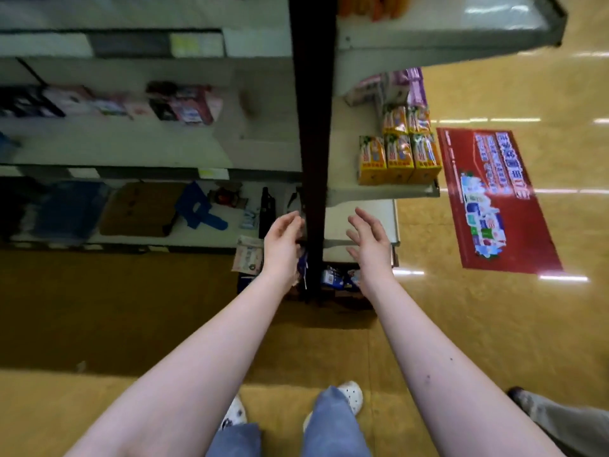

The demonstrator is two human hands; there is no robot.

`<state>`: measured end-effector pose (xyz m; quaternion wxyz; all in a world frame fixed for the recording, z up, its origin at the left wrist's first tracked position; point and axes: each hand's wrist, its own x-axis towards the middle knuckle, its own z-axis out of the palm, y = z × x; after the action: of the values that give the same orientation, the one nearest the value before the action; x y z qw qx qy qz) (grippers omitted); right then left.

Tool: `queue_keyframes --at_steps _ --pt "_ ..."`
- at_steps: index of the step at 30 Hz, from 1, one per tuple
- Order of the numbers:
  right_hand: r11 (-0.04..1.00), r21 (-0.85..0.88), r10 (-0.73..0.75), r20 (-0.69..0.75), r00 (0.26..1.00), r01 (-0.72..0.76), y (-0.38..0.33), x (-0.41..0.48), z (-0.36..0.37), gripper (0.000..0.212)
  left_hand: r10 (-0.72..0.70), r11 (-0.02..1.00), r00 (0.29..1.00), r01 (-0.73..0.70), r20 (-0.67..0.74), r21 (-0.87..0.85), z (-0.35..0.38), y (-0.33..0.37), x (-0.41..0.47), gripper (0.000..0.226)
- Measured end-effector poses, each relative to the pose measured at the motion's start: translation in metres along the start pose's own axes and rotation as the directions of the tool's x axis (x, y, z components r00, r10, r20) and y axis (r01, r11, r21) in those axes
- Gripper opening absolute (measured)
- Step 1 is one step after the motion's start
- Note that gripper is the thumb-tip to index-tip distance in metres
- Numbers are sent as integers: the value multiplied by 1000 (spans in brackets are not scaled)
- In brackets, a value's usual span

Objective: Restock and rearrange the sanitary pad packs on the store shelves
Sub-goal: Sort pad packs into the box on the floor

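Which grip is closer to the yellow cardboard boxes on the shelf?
Right. The right grip hovers below the yellow cardboard boxes; the left grip is across the dark upright post, farther away.

We had the dark upright post (313, 127) at twelve o'clock, splitting the way between our left hand (281, 240) and right hand (370, 242). At one o'clock the yellow boxes (398, 156) filled the shelf front, while the lower shelf (385, 212) beneath them lay bare. At eleven o'clock a bare gap lay between the pink packs (184, 102) and the post.
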<state>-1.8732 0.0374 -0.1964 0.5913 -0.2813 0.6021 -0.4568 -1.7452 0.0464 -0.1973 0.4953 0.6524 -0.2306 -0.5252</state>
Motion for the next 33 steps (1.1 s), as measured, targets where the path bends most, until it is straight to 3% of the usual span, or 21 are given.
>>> queue_keyframes --at_steps 8,16,24,33 --pt "983 8 -181 125 975 181 -23 -73 128 16 193 975 980 -197 -43 -100 -121 75 -12 17" --pt "933 -13 -334 336 881 359 0 -173 300 21 371 908 912 -395 -176 -136 -316 134 -43 17" --pt "913 -5 -343 533 773 408 17 -229 430 27 375 876 850 -456 -370 -159 -447 155 -47 19" --pt "910 -55 -270 673 689 410 48 -225 534 24 323 872 780 -466 -536 -152 -533 161 -16 21"
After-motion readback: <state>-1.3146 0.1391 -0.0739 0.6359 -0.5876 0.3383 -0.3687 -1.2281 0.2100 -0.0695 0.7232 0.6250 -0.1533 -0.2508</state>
